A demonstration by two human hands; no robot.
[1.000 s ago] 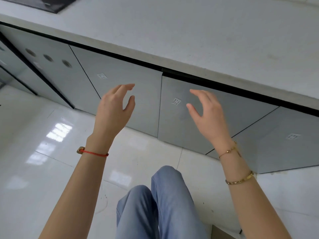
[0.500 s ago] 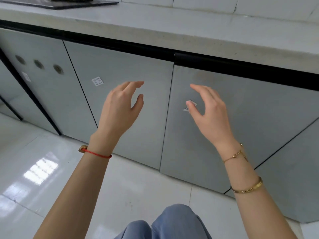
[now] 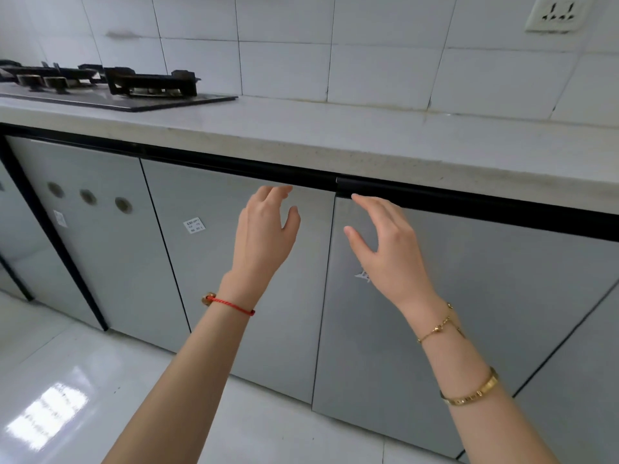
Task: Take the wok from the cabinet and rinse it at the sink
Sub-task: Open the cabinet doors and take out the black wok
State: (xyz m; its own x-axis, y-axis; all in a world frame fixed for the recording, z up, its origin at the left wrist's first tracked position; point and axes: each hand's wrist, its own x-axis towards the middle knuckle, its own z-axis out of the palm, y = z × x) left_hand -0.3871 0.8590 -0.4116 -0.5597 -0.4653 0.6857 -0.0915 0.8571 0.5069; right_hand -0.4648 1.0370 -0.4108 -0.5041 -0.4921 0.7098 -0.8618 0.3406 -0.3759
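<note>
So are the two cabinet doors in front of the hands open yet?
Shut. The left door and right door sit flush; left hand and right hand reach toward their top edges.

Pale grey, faintly glossy cabinet doors [image 3: 241, 262], edged above by a black handle strip [image 3: 435, 200] and parted by thin dark seams; three dull brownish round holes [image 3: 88, 196] on the leftmost door (a small white label [image 3: 193, 225] on the next). Off-white speckled countertop [image 3: 335, 139], white square wall tiles [image 3: 284, 68] with grey grout, black hob [image 3: 134, 85], white socket [image 3: 554, 13]. Red cord bracelet [image 3: 231, 306] at the left wrist, two gold bracelets [image 3: 469, 393] at the right, glossy white floor tiles [image 3: 67, 380].
</note>
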